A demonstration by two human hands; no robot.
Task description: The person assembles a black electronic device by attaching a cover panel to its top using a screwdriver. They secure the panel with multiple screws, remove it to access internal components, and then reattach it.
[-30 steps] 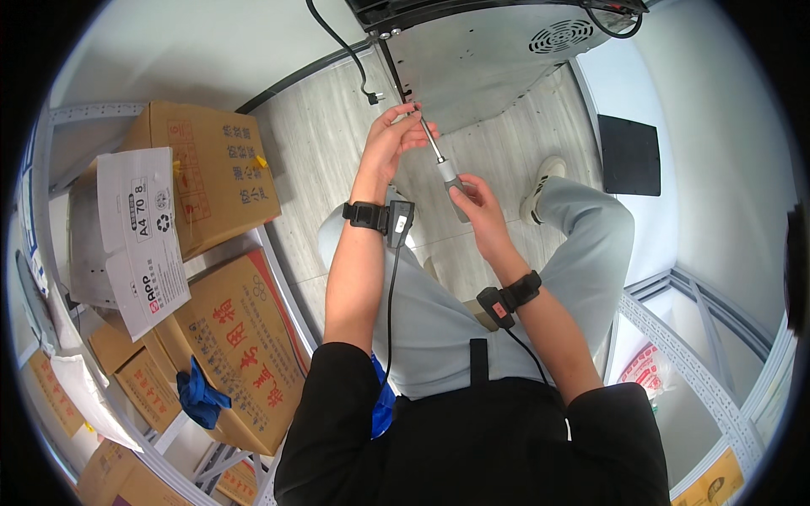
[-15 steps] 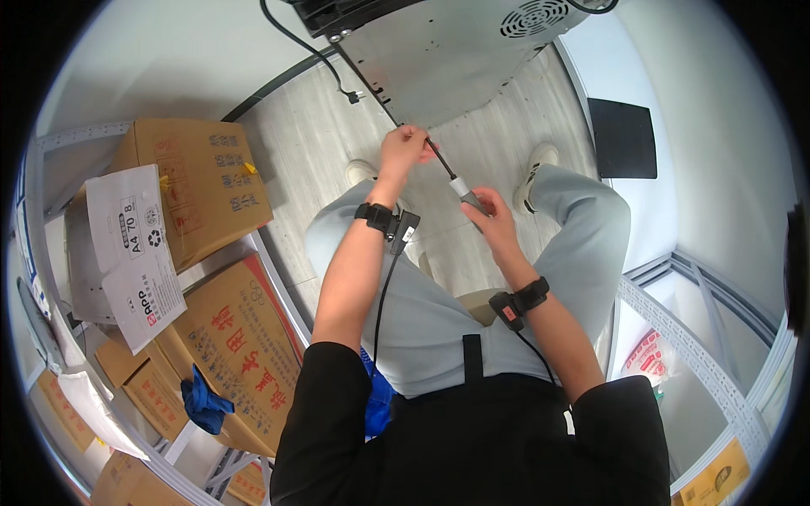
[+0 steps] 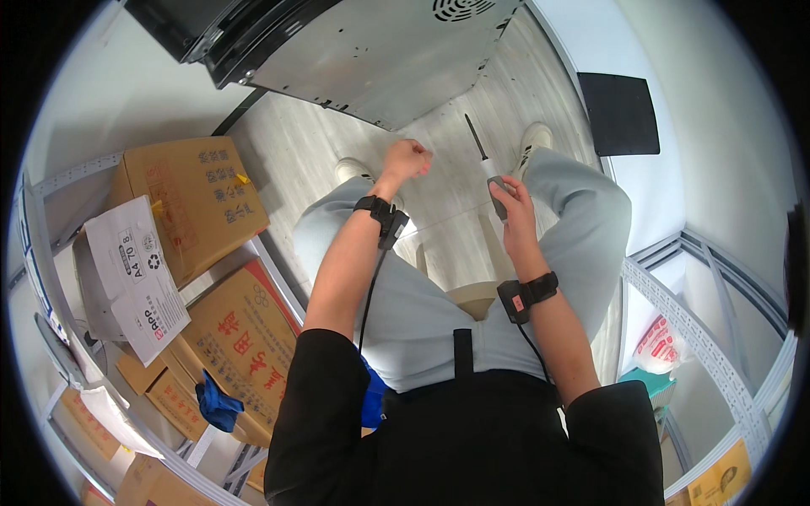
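In my right hand (image 3: 518,211) is a screwdriver (image 3: 476,137) with a grey handle, a pale collar and a long dark shaft pointing up and away, its tip apart from the appliance. My left hand (image 3: 407,158) is closed in a pinch just below the lower edge of a metal-cased appliance (image 3: 388,63). Whatever its fingertips hold, if anything, is too small to make out. The appliance has a grey panel with small holes, a round vent and a black front part at upper left.
Cardboard boxes (image 3: 190,202) and a white carton piece (image 3: 137,278) fill the metal shelving at left, with a blue cloth (image 3: 218,402) there. A black panel (image 3: 618,114) leans at the right wall. Another metal rack (image 3: 700,329) stands at lower right. My knees flank the work.
The screwdriver's shaft has come away from my left fingers, and my right hand has moved right with it. The left hand stays pinched. The appliance sits further left and higher in view.
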